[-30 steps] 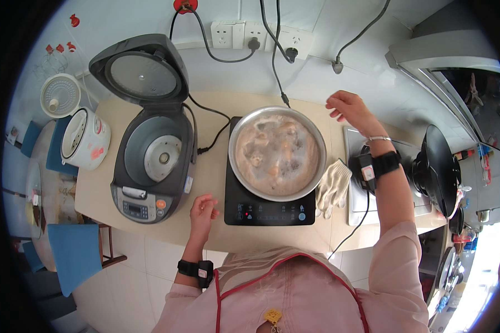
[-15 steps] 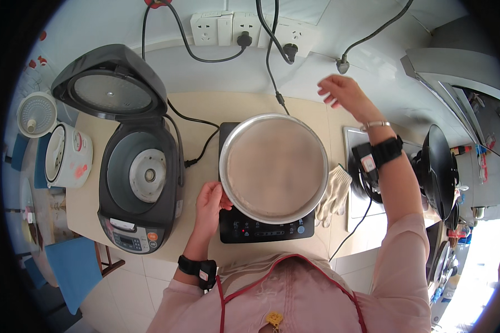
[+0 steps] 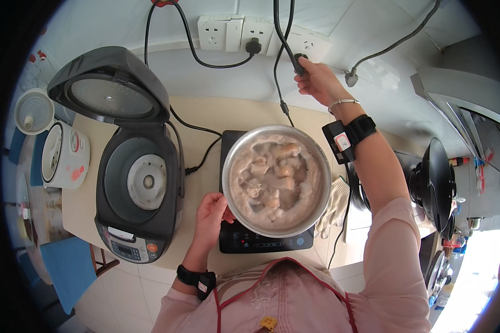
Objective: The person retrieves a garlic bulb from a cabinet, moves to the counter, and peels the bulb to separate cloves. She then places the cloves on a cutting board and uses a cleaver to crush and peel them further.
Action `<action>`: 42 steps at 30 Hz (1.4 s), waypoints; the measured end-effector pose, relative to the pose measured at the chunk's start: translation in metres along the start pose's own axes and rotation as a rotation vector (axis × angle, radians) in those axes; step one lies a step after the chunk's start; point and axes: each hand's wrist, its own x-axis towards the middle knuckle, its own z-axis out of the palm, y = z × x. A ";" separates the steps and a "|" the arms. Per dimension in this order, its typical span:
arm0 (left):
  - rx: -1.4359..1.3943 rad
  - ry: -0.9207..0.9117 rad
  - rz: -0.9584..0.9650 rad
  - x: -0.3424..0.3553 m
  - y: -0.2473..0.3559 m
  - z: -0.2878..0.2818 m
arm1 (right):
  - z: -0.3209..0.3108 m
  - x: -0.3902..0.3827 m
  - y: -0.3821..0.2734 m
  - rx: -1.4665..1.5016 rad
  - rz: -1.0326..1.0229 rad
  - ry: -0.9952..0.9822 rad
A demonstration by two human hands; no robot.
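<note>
A round metal pot sits on a black induction cooker. Pale chunks, apparently meat, float in its cloudy, foamy liquid. My left hand is closed at the pot's lower left side, the fingertips partly hidden below the rim. Up at the wall, my right hand is wrapped round a black plug in the white wall socket; part of the plug is covered by my fingers.
An open rice cooker stands left of the pot, with a white appliance beyond it. Beige gloves lie at the pot's right. Black cords cross the counter and wall. A black wok stands farther right.
My right hand has moved left to the plug and closed on it. Foam that covered the pot has sunk, baring the chunks. My left hand stays by the pot.
</note>
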 end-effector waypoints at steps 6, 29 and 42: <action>0.023 0.021 0.005 0.006 0.003 0.002 | 0.006 0.000 0.002 0.135 0.010 0.058; 0.108 0.001 -0.040 0.026 0.009 0.000 | 0.000 0.020 0.010 0.338 0.025 -0.024; 0.185 0.012 -0.018 0.034 0.012 0.003 | -0.038 0.006 0.052 0.213 0.177 -0.209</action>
